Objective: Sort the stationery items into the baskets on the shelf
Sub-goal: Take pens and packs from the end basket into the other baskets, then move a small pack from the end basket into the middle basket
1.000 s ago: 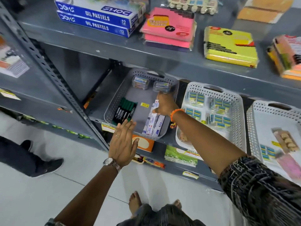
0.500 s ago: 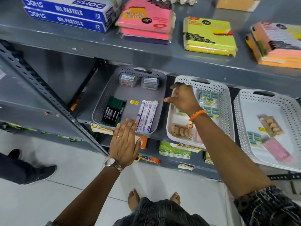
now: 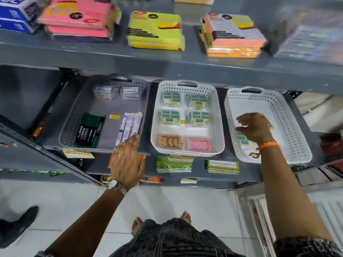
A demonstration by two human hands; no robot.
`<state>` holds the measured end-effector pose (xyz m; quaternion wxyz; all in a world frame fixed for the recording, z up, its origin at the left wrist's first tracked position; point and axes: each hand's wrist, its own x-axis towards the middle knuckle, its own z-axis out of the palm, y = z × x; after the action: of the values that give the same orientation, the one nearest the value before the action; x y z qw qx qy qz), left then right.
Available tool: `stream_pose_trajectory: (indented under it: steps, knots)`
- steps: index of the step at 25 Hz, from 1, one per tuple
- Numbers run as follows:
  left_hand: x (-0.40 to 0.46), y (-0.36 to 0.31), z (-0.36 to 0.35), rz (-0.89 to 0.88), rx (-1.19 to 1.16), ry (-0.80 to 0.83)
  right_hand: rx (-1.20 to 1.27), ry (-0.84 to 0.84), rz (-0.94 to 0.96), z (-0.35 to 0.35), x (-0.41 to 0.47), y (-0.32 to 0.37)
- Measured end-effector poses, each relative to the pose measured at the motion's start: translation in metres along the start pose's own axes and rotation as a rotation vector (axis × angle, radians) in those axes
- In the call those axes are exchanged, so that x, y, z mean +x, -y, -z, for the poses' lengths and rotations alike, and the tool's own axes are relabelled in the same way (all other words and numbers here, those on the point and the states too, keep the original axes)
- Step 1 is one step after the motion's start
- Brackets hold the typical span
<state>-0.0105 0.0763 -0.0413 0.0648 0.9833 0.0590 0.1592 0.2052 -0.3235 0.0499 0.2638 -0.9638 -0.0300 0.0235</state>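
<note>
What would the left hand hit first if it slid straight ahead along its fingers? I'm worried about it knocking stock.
Probably the white pen packs in the grey basket: the left hand lies flat, fingertips at their near ends. Contact is unclear.

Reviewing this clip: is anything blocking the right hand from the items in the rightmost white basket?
Nothing visible does. The right hand is already inside the rightmost white basket, over the items; a blue-and-yellow pack shows just beside it. Whatever lies under the hand is hidden.

Left hand (image 3: 128, 162): ring, silver watch; right hand (image 3: 254, 128): orange wrist thread; bare feet.
</note>
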Motion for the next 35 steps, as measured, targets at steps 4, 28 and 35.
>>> stream_pose_trajectory:
  steps: [4,28,35]
  knots:
    - [-0.001,0.0,-0.003,-0.002,0.026,-0.007,-0.277,0.278,-0.105,0.0,-0.006,-0.051]
    - [-0.004,0.001,-0.014,-0.005,0.064,-0.041,-0.136,-0.307,0.197,0.038,-0.037,-0.03]
    - [-0.004,0.0,-0.01,-0.001,0.068,-0.037,-0.06,-0.103,0.26,0.021,-0.033,0.053]
